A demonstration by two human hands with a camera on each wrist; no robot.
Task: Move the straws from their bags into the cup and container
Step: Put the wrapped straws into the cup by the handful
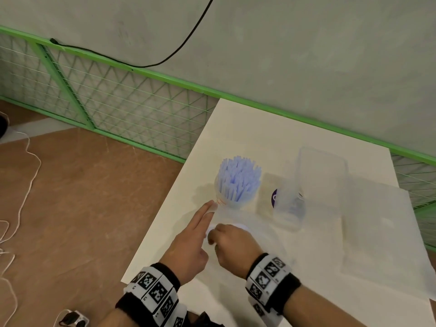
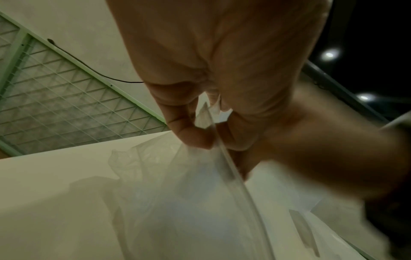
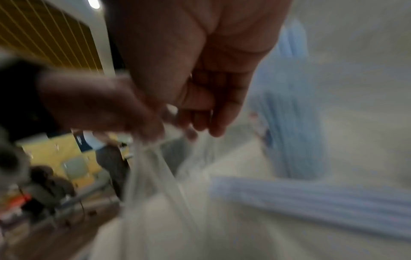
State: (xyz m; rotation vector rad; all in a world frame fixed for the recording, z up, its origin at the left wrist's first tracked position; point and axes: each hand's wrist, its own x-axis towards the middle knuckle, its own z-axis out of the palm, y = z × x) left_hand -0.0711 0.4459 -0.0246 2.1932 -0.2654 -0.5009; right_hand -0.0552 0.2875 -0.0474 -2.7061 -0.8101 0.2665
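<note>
The white table [image 1: 247, 128] is the largest thing here, its left edge running diagonally above brown floor [image 1: 82, 185], its far edge close to a green mesh fence [image 1: 118, 100]. Bare tabletop lies open beyond the cup, toward the far edge. At right, a clear container [image 1: 323, 175] stands empty, with a flat clear bag [image 1: 382, 232] near it, reaching the table's right edge. Left of the container stands the cup [image 1: 232, 199], packed with upright blue straws [image 1: 238, 178], fairly near the left edge. Nearest, a clear bag of straws [image 2: 200, 202] lies on the table. The left hand [image 1: 188, 246] pinches its mouth with thumb and a bent finger, two fingers [image 1: 203, 213] stretched out toward the cup. The right hand [image 1: 233, 249], curled, pinches the same opening.
</note>
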